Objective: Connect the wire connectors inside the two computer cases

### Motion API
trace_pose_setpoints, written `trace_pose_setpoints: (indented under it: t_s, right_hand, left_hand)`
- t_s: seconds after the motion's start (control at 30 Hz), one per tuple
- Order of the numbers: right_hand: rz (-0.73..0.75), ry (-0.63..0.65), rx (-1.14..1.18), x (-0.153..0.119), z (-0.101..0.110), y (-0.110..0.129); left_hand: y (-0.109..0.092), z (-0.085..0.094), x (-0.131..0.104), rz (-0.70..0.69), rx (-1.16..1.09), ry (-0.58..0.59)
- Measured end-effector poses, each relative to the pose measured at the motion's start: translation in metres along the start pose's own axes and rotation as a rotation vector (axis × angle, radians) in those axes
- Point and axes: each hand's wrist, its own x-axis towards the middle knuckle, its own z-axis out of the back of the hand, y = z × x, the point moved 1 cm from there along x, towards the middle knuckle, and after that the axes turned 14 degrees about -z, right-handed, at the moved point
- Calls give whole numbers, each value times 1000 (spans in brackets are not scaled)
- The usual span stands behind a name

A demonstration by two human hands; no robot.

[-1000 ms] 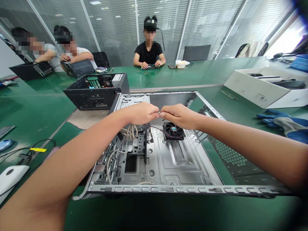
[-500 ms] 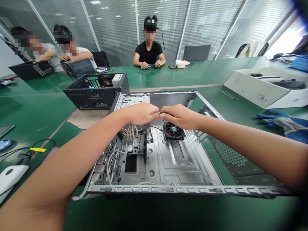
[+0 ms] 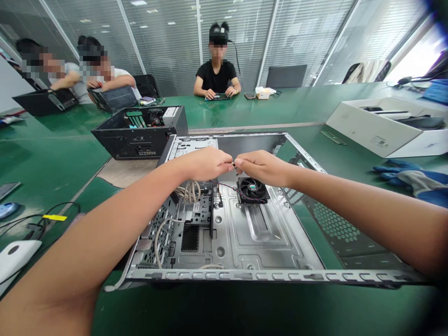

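Observation:
My left hand and my right hand meet above an open silver computer case lying flat on the table. Both have their fingers pinched together around something small, mostly hidden, with a tiny bit showing between the fingertips. Just below my right hand, a black cooling fan with a twisted dark red and black wire rests inside the case. Below my left hand are a bundle of beige cables and a black drive bracket.
A second, black computer case stands behind at left on cardboard. At right are a white box, a memory stick and blue-grey gloves. Cables and a white device lie at left. Three people sit across the green table.
My right hand's fingers have shifted slightly and curled in more, with the thumb now showing at the front. My left hand has barely moved.

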Motion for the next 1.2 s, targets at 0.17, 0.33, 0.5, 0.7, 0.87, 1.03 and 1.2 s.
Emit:
trace_pose_setpoints:
  t_s: [0.17,0.33,0.5,0.7,0.87,1.03,1.2]
  right_hand:
    - [15,-14,-12,0,0,-1]
    - [11,-8,-39,0,0,-3]
    - [13,-13,-59,0,-1,-3]
    - [18,-12,-78,1,-1,-4]
    - [22,-13,-79,1,-2,-5]
    - [31,-17,-92,1,-2,-4]
    - [21,-28,-107,1,-2,-4]
  left_hand:
    - [-1,0,0,15,-7,-4]
    - [-2,1,0,12,-22,-1]
    - [-1,1,-1,8,-41,3]
    - [1,0,-1,2,-46,4]
    - [1,-1,-1,6,-38,4]
    - [0,0,-1,12,-44,10]
    - [-2,1,-1,22,-37,19]
